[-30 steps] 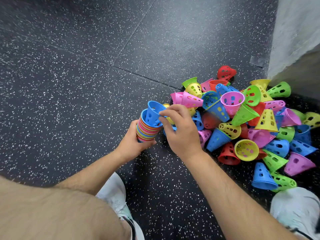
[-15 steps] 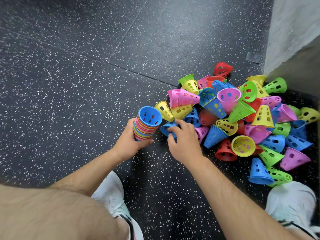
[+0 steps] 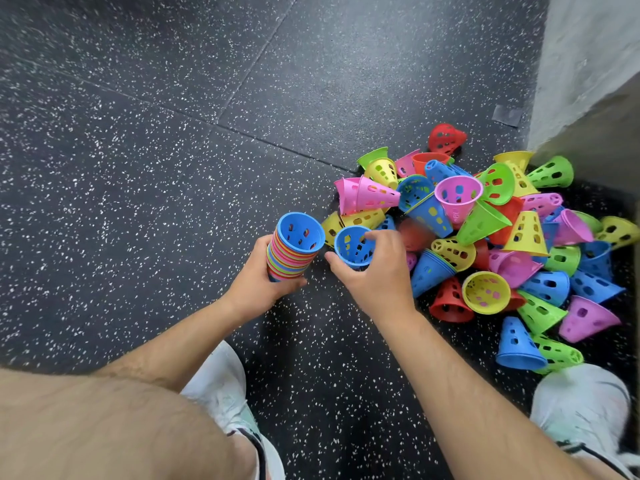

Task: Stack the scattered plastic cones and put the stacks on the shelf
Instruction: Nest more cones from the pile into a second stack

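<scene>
My left hand (image 3: pixel 258 282) grips a stack of nested cones (image 3: pixel 294 247) in mixed colours, a blue one on top with its wide mouth facing up. Just right of the stack, my right hand (image 3: pixel 375 271) holds a single blue cone (image 3: pixel 353 245), mouth up, fingers over its far rim and thumb at its near side. A pile of loose cones (image 3: pixel 485 237) in pink, yellow, green, blue and red lies on the dark speckled floor to the right. No shelf is in view.
A grey wall corner (image 3: pixel 588 74) rises at the upper right beside the pile. My two white shoes (image 3: pixel 221 393) (image 3: pixel 585 407) stand on the floor near the bottom. Bare speckled floor (image 3: pixel 138 150) stretches left and ahead.
My right hand seated a blue cone on the stack, reached into the pile, and now holds another blue cone lifted beside the stack. My left hand kept its grip.
</scene>
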Available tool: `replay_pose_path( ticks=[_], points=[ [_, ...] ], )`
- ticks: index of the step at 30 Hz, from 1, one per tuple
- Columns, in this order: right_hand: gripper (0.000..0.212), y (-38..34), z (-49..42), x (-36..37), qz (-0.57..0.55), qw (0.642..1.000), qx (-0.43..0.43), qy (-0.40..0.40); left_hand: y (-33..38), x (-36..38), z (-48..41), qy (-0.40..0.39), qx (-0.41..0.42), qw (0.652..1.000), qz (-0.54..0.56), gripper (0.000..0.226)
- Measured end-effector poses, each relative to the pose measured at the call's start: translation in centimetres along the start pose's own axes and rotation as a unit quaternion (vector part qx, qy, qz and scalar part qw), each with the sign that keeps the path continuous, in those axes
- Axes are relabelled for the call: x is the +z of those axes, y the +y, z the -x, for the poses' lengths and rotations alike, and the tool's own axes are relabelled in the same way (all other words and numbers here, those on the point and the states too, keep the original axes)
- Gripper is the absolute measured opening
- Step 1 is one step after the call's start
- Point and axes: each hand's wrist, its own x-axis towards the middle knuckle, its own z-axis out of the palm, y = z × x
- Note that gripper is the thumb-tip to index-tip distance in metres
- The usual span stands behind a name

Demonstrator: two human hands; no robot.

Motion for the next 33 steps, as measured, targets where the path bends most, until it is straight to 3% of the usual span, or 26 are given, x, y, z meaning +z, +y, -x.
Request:
replay_pose_path(
  ticks=[5, 9, 15, 22, 24, 26, 28, 33],
  points=[
    [0.061, -1.9, -1.3, -1.3, -0.086, 0.992, -0.013, 0.095, 0.2, 0.0, 0.0, -0.003, -0.001, 1.0, 0.004, 0.08],
    [0.057, -4.2, -2.1, -2.4, -0.145, 0.983, -0.03, 0.112, 0.4, 0.0, 0.1, -0.008, -0.005, 1.0, 0.009, 0.08],
    [0.064, -5.9, -2.0, -1.6, -0.066, 0.991, -0.114, -0.009, 0.4, 0.0, 0.1, -0.003, -0.004, 1.0, 0.015, 0.079],
    [0.073, -5.1, -1.1, 0.1, 0.004, 0.981, -0.098, -0.168, 0.4, 0.1, 0.2, -0.015, 0.007, 1.0, 0.013, 0.074],
    [0.067, -4.5, -1.1, 0.1, -0.04, 0.982, -0.08, -0.169, 0.3, 0.1, 0.2, -0.012, 0.006, 1.0, 0.013, 0.075],
    [0.048, -3.5, -1.0, 0.3, -0.087, 0.986, -0.057, -0.127, 0.4, 0.1, 0.2, -0.008, 0.005, 1.0, 0.012, 0.077],
    [0.029, -2.1, -1.0, 0.5, -0.065, 0.993, -0.046, -0.084, 0.4, 0.0, 0.2, -0.004, 0.005, 1.0, 0.011, 0.079],
    [0.033, 0.0, -0.5, 1.6, 0.072, 0.981, -0.045, -0.174, 0.1, -0.2, 0.0, -0.007, 0.001, 1.0, 0.014, 0.08]
  ],
)
